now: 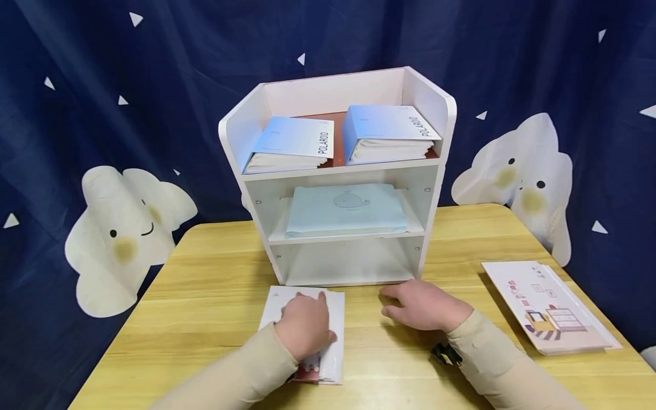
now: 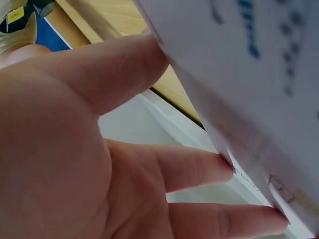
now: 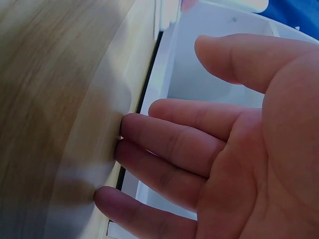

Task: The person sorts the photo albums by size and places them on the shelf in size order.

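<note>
A small stack of white printed booklets lies on the table in front of the shelf unit. Over it is my left hand, and its fairly straight fingers and thumb touch the top booklet with their tips. My right hand is to the right of the stack, near the foot of the shelf. In the right wrist view the right hand has its fingers extended, the tips at the wooden tabletop, and holds nothing. The head view hides part of the booklets behind the left hand.
The white shelf unit stands at the back. On its top lie two blue-white binders marked POLAROID. A pale blue whale-printed book rests on the middle shelf. More illustrated booklets are at the table's right edge.
</note>
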A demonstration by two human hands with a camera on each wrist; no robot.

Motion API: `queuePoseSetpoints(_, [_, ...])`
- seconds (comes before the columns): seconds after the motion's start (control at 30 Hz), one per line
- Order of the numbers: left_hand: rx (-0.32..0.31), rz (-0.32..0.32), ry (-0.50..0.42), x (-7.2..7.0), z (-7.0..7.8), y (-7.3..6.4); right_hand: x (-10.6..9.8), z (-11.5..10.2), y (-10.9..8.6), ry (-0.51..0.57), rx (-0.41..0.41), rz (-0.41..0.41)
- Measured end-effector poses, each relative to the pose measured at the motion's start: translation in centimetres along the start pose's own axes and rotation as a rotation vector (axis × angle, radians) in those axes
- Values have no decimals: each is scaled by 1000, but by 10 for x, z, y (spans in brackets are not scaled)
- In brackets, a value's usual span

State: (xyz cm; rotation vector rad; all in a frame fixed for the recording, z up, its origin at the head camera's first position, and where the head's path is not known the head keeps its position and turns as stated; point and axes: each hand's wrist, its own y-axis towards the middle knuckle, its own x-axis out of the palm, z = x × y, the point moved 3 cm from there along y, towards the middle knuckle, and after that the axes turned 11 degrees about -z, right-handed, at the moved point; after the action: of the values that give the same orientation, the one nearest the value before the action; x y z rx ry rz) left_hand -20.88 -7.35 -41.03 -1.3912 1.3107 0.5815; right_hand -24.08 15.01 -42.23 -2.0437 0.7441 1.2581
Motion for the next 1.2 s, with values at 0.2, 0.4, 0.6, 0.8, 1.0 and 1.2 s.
queuePoseSetpoints(0.2, [-51, -58, -39, -13, 33, 14, 0, -1, 0, -15, -7, 17])
queuePoseSetpoints(0.4, [-61, -88, 59, -26, 63, 24, -3, -2, -2, -16, -13, 31])
queuePoseSetpoints(0.6, [-36, -103, 70, -33, 75, 27, -4, -2, -2, -14, -17, 28])
queuePoseSetpoints(0.8, [198, -38, 5, -31, 44, 20, 0, 0, 1, -2, -14, 16])
queuePoseSetpoints(1.0, [549, 109, -81, -16, -21, 9, 1, 0, 2, 9, -5, 4])
queuePoseSetpoints(1.2, [609, 59, -220, 24, -83, 2, -3, 0, -3, 16, -6, -8])
